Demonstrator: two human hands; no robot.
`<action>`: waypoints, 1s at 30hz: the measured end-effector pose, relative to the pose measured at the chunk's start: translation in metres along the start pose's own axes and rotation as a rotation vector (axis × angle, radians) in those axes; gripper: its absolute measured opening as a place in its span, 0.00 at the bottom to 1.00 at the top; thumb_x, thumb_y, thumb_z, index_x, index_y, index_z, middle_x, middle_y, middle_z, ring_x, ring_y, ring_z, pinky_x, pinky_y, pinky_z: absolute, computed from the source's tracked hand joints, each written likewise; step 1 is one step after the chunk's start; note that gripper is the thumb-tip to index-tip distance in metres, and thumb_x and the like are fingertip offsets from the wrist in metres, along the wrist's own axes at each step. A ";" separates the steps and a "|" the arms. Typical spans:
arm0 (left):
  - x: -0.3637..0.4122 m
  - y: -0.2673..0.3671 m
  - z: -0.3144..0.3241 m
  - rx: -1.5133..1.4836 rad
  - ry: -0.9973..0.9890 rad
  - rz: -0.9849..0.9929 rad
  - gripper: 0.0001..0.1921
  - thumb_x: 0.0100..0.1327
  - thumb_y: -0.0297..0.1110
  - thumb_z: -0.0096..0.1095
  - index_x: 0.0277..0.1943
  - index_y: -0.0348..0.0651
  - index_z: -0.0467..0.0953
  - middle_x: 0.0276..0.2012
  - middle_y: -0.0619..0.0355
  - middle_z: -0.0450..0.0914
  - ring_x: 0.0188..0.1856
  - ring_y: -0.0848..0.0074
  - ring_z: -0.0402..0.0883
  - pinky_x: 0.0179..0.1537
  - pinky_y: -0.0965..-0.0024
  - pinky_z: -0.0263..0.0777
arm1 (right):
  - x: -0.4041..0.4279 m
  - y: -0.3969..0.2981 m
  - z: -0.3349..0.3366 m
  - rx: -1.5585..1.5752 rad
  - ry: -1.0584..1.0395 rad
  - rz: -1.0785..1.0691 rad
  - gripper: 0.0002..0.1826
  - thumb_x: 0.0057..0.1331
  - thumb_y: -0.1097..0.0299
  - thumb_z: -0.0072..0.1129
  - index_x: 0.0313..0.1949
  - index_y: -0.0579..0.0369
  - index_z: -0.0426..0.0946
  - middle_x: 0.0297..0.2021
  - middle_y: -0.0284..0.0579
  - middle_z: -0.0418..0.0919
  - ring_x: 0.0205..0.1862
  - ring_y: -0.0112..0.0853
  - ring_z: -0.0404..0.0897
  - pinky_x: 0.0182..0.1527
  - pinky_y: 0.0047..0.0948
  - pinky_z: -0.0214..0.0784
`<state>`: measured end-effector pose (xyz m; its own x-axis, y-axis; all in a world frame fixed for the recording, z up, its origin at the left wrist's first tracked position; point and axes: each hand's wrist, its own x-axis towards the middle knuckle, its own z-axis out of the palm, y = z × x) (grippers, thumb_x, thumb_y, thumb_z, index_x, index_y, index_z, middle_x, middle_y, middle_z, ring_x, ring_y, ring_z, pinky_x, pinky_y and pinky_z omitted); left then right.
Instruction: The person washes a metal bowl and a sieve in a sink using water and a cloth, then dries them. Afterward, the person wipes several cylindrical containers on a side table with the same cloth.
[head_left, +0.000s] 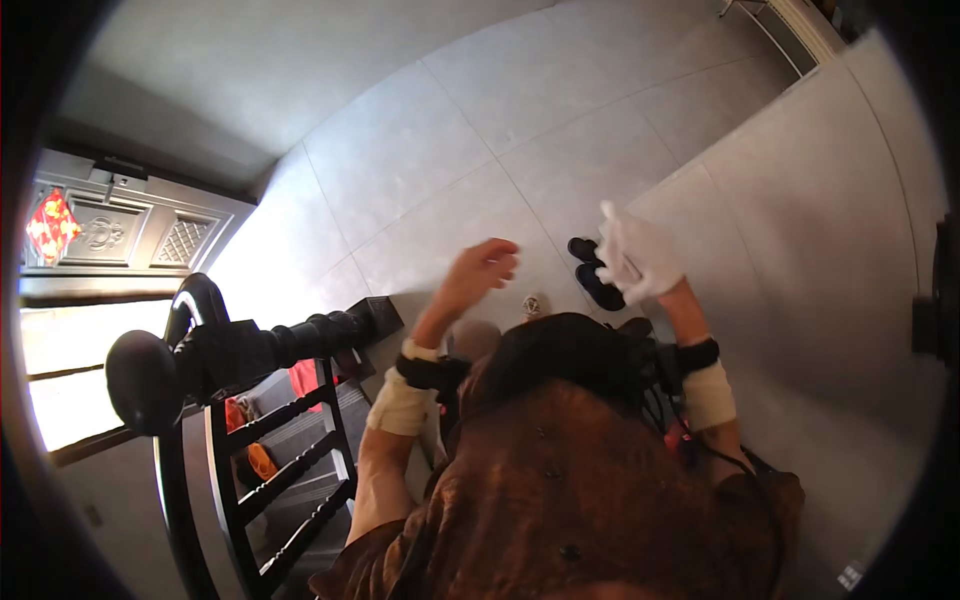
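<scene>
My left hand (475, 277) is bare and raised over the tiled floor (420, 195), its fingers loosely curled with nothing seen in them. To its right, my right hand (637, 255) wears a white fabric glove, its fingers partly spread; blur hides whether it holds anything. The two hands are apart. Beneath the gloved hand lies a pair of black slippers (596, 281) on the floor, partly covered by it. A patterned shoe tip (532, 306) shows below, between the hands. Both forearms have pale wraps and black straps.
At the left stands a dark staircase railing (277, 341) with a round-topped post (142, 382). Shoes (261, 461) lie on the steps behind it. A panelled metal door (112, 225) bears a red decoration (52, 225). A pale wall (810, 225) rises at the right.
</scene>
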<state>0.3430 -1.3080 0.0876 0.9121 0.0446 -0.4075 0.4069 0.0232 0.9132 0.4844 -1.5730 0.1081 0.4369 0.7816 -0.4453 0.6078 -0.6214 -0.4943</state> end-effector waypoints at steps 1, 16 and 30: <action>0.000 0.003 -0.024 -0.063 0.080 -0.037 0.14 0.62 0.34 0.53 0.48 0.36 0.71 0.36 0.56 0.77 0.35 0.77 0.77 0.36 0.76 0.71 | 0.021 -0.001 -0.011 0.019 0.040 -0.062 0.20 0.41 0.66 0.65 0.35 0.57 0.71 0.30 0.46 0.73 0.33 0.32 0.75 0.32 0.30 0.66; 0.319 0.115 -0.247 -0.129 0.205 -0.190 0.13 0.61 0.36 0.55 0.43 0.36 0.73 0.33 0.52 0.79 0.31 0.73 0.80 0.31 0.74 0.74 | 0.243 0.083 -0.212 0.374 0.420 -0.276 0.19 0.37 0.72 0.64 0.30 0.58 0.67 0.28 0.45 0.70 0.34 0.33 0.71 0.37 0.28 0.62; 0.635 0.335 -0.098 0.294 -1.002 0.112 0.11 0.64 0.32 0.52 0.43 0.34 0.74 0.39 0.56 0.78 0.41 0.76 0.76 0.45 0.73 0.69 | 0.383 0.247 -0.397 -0.077 0.770 0.088 0.24 0.51 0.66 0.53 0.49 0.53 0.67 0.24 0.46 0.73 0.25 0.44 0.72 0.26 0.43 0.62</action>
<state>1.0538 -1.1745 0.1349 0.5150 -0.8185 -0.2546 0.1915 -0.1796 0.9649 1.0652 -1.4052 0.1122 0.8058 0.5651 0.1772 0.5818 -0.6992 -0.4156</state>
